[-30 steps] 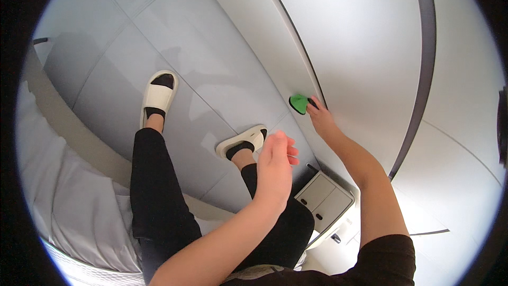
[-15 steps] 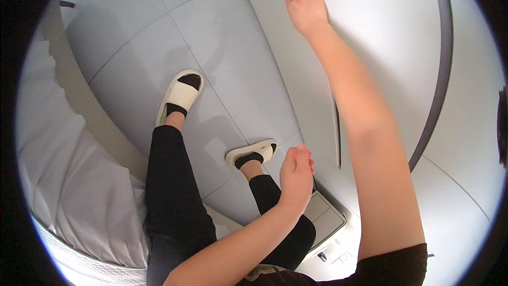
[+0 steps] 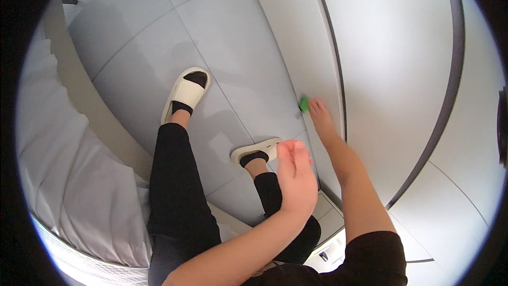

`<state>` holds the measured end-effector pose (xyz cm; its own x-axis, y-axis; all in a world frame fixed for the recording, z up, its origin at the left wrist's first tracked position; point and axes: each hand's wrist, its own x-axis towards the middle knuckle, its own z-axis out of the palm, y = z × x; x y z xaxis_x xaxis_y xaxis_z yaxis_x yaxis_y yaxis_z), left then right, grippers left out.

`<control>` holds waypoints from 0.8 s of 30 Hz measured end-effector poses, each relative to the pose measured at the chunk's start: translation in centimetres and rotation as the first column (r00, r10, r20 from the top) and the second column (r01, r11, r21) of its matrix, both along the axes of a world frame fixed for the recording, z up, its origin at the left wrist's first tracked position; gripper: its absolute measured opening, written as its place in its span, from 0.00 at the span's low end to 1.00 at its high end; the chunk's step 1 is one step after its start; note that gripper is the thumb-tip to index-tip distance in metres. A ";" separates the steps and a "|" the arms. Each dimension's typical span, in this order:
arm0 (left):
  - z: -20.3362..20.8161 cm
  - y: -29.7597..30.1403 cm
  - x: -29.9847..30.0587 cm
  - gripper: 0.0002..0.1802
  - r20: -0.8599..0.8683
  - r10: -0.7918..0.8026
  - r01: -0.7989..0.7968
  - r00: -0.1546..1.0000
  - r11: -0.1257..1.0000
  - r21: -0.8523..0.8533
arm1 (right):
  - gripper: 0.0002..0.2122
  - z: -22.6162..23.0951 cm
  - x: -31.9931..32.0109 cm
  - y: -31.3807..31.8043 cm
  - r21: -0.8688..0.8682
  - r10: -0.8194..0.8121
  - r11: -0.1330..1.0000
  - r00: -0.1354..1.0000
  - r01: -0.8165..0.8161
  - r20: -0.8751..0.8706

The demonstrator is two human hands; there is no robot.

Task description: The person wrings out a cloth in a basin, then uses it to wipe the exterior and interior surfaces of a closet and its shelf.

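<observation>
My right hand (image 3: 320,117) reaches low along the white cabinet front (image 3: 312,37), its fingers closed on a green cloth (image 3: 304,104) with a dark edge. The cloth sits at the bottom of the panel, close to the floor, and is small and slightly blurred here. My left hand (image 3: 297,175) hangs in the air above my right foot. Its fingers are curled in against the thumb, and nothing shows in them.
A bed with grey bedding (image 3: 84,164) runs along the left. Grey tiles (image 3: 233,37) cover the floor between bed and cabinet. My slippered foot (image 3: 187,92) stands there. A low light-coloured box-like unit (image 3: 329,220) is by my right knee. Tall white doors (image 3: 391,74) rise on the right.
My right hand has come back toward me with the green cloth, from the far end of the cabinet to its lower panel nearer by. My left hand has shifted slightly, still curled.
</observation>
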<state>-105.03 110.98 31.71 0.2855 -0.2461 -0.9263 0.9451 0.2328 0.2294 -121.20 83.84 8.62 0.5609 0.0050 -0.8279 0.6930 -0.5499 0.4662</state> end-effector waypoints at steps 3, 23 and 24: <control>0.3 -0.6 -0.9 0.14 -0.011 -0.046 0.045 0.999 0.997 -0.056 | 0.23 2.0 -12.6 -4.4 -0.264 0.305 0.908 0.945 -0.325 -0.114; -2.3 -2.5 3.4 0.15 -0.122 0.012 0.008 0.992 0.987 0.159 | 0.23 -3.4 29.4 2.9 -0.002 0.102 0.994 0.958 -0.105 0.266; -2.6 -1.9 3.9 0.16 -0.109 0.011 0.011 0.994 0.981 0.195 | 0.23 -2.8 32.3 4.4 0.007 0.088 0.996 0.957 -0.094 0.276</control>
